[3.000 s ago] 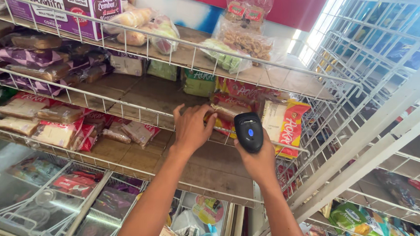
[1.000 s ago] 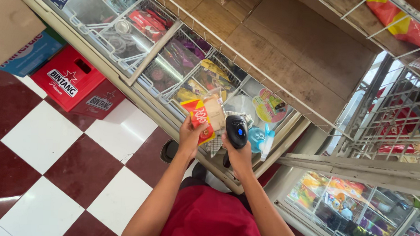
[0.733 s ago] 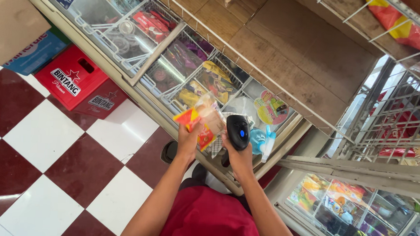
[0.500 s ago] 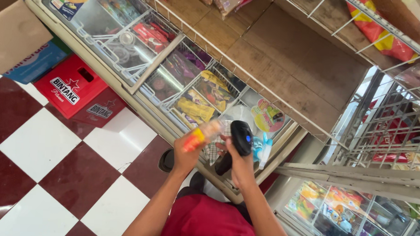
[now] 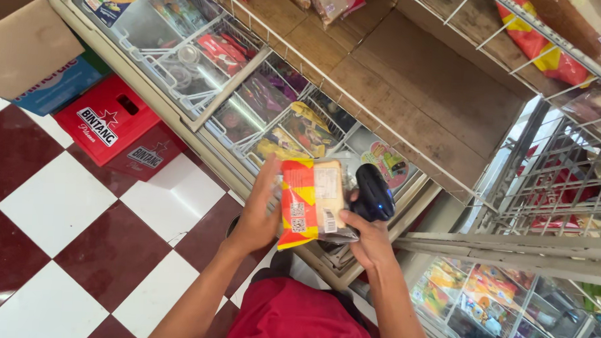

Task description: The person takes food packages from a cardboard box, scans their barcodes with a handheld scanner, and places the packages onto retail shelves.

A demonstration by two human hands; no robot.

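My left hand [image 5: 257, 214] holds a red and yellow snack packet [image 5: 309, 201] by its left edge, its back side with the printed codes turned up toward me. My right hand [image 5: 368, 239] grips a black handheld scanner [image 5: 373, 191] and its thumb touches the packet's lower right corner. The scanner's head sits just right of the packet. Both hands are held over the front edge of a glass-topped chest freezer [image 5: 184, 65].
A wooden shelf with a white wire rail [image 5: 410, 79] runs above the freezer, with packets at its far ends. A red crate [image 5: 106, 119] and a blue carton [image 5: 50, 80] stand on the red and white tiled floor. White wire racks [image 5: 567, 171] are at right.
My view dropped from the shelf to the floor and freezer. The packet, earlier held facing away, has been turned flat so its back faces up, close beside the scanner.
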